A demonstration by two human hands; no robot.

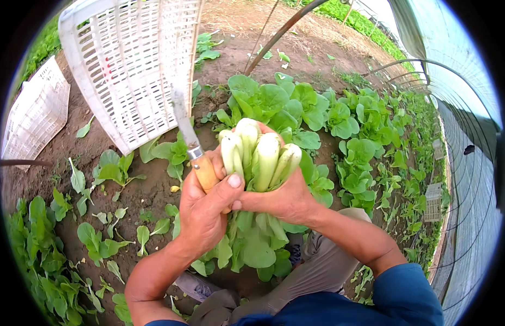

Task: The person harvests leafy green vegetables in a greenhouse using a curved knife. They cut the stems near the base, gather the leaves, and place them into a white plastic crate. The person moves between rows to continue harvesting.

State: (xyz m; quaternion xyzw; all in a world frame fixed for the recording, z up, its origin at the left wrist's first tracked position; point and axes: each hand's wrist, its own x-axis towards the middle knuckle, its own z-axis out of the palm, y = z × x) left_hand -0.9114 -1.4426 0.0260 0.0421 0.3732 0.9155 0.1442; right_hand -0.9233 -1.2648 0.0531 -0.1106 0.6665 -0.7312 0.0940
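Note:
A bunch of leafy greens with pale thick stems [265, 159] is gathered before me, stem ends up and leaves hanging down. My right hand [287, 197] wraps round the stems from the right side. In my left hand [203, 203] is a knife with a wooden handle [205, 173], its blade [185, 122] pointing up and away; the left thumb and fingers also press against the bunch. The thumbs of both hands meet in front of the stems. Part of the handle is hidden by the left hand. The fingers behind the bunch are mostly out of sight.
A white plastic crate [130, 73] stands just beyond the knife, and more white crates [38, 112] are at the far left. Rooted greens [358, 155] grow ahead and to the right. Loose leaves [77, 177] lie on the soil. A metal hoop pole [277, 34] slants overhead.

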